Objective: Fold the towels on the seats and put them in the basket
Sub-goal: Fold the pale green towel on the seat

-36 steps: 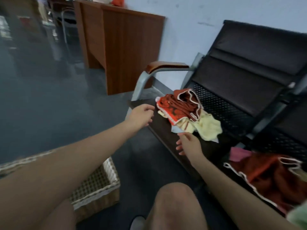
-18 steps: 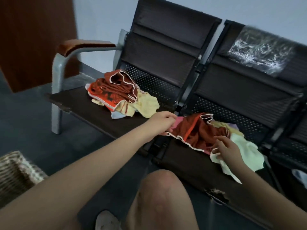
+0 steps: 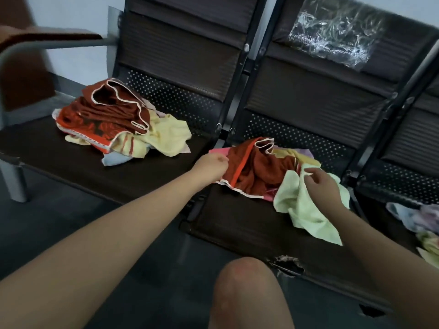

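**Towels on the middle seat — getting one free of the heap**

Towels lie crumpled in heaps on the dark perforated metal bench seats [image 3: 237,224], none folded, and the basket is out of view. Nearest the camera, the right hand [image 3: 320,184] pinches the upper edge of the pale green terry towel [image 3: 306,210], which spills toward the seat's front lip. Just left of it, the left hand [image 3: 211,166] is curled onto the border of the rust-red towel with white piping [image 3: 256,172], at the heap's left side.

The two hands seem to hold different cloths, so pulling both at once would likely drag the whole heap. Better, probably, to settle on one towel, lift it clear, then find two adjacent corners before folding — the soft terry will sag and cling to its neighbours.

Farther off, the red and yellow towel pile [image 3: 123,124] waits on the left seat; more pale cloths [image 3: 418,222] sit on the right one.
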Motion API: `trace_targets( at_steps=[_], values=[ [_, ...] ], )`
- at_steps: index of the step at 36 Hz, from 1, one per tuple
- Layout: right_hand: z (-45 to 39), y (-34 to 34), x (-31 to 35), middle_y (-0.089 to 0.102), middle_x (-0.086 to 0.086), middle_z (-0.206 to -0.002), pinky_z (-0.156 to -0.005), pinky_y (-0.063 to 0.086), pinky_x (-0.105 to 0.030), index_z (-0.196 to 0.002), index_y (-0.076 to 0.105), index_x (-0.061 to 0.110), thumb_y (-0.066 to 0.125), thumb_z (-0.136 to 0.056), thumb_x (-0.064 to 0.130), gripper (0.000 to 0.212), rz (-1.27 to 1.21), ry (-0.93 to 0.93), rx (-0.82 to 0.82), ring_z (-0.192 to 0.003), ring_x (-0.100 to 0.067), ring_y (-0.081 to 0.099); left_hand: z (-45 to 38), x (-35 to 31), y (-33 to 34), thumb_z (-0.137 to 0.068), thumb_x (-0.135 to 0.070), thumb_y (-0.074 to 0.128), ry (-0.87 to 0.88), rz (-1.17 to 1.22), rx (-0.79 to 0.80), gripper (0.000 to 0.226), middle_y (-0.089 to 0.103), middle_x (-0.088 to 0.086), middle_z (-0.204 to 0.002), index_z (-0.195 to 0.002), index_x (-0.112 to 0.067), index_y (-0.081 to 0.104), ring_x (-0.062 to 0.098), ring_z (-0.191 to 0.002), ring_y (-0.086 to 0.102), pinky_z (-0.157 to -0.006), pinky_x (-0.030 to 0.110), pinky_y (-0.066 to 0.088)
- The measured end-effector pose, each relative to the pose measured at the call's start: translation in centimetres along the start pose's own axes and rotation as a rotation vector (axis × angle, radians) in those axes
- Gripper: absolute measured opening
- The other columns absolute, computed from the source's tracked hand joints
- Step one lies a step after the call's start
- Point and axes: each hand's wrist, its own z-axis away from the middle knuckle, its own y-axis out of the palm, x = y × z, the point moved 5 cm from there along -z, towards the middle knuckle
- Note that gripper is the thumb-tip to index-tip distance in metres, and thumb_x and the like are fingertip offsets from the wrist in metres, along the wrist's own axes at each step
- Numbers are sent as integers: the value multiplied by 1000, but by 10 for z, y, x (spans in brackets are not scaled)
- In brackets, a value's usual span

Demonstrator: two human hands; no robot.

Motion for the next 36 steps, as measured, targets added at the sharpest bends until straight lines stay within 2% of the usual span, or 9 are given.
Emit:
trace_targets(
  at_steps=[3, 7, 15, 20, 24, 27, 29, 32, 36],
  values=[
    [-30, -2, -18, 61, -6, -101, -80, 39, -31, -122, 62, 14, 52, -93, 20, 31, 52, 12, -66, -94, -21, 56, -33, -8, 25, -96, -15, 43, 57, 3, -3, 32, 65, 4, -113, -120, -18, 63, 21, -100, 63, -89, 32, 50],
    [-63, -6, -39, 61, -9, -112, -92, 47, -42, -123, 62, 12, 54, -92, 24, 34, 94, 69, -116, -104, -25, 57, -72, -30, 67, -95, -17, 45, 107, 56, 56, 27, 62, -6, -93, -114, -23, 63, 21, -91, 63, -85, 37, 52],
    [-69, -15, -80, 64, 0, -102, -77, 46, -32, -123, 61, 21, 59, -92, 36, 35, -6, 230, -34, -88, -16, 60, -87, -53, 149, -98, -22, 47, 176, -50, 281, 32, 61, -5, -104, -128, -21, 57, 11, -89, 59, -83, 27, 49],
    [-53, -26, -88, 57, 6, -106, -90, 44, -31, -121, 63, 22, 64, -90, 37, 35, 29, 137, -82, -107, -14, 54, -97, -57, 175, -96, -28, 50, 257, -157, 314, 38, 60, -2, -127, -134, -23, 53, 15, -115, 56, -97, 32, 46],
    [-39, -28, -97, 53, -2, -129, -101, 38, -35, -133, 54, 20, 64, -88, 43, 51, 97, 139, -93, -126, -21, 45, -95, -48, 186, -93, -25, 58, 306, -171, 336, 36, 60, -7, -125, -128, -24, 57, 11, -114, 54, -94, 26, 43],
    [-28, -23, -108, 39, -5, -146, -108, 33, -41, -147, 36, 22, 66, -84, 49, 75, 72, 261, -38, -135, -27, 34, -91, -34, 185, -92, -14, 59, 257, -12, 292, 28, 64, -8, -115, -119, -22, 64, 9, -107, 58, -85, 19, 45],
    [-20, -20, -114, 37, -7, -147, -104, 39, -43, -150, 28, 24, 67, -83, 50, 81, 2, 352, 14, -133, -29, 39, -87, -27, 181, -93, -9, 58, 197, 105, 252, 27, 66, -3, -112, -116, -18, 67, 11, -103, 62, -79, 19, 50],
    [-10, -24, -118, 48, -6, -137, -93, 44, -35, -146, 37, 21, 68, -87, 39, 70, -137, 367, 26, -122, -26, 50, -77, -24, 174, -94, -6, 56, 103, 232, 214, 28, 67, 4, -112, -119, -12, 66, 13, -96, 64, -70, 20, 54],
    [-2, -39, -120, 62, -5, -101, -69, 46, -25, -130, 58, 19, 65, -89, 22, 42, -298, 370, -35, -88, -18, 61, -67, -31, 155, -93, -9, 57, 124, 202, 141, 26, 67, 2, -115, -117, -15, 68, 13, -105, 62, -92, 30, 52]
  ],
)
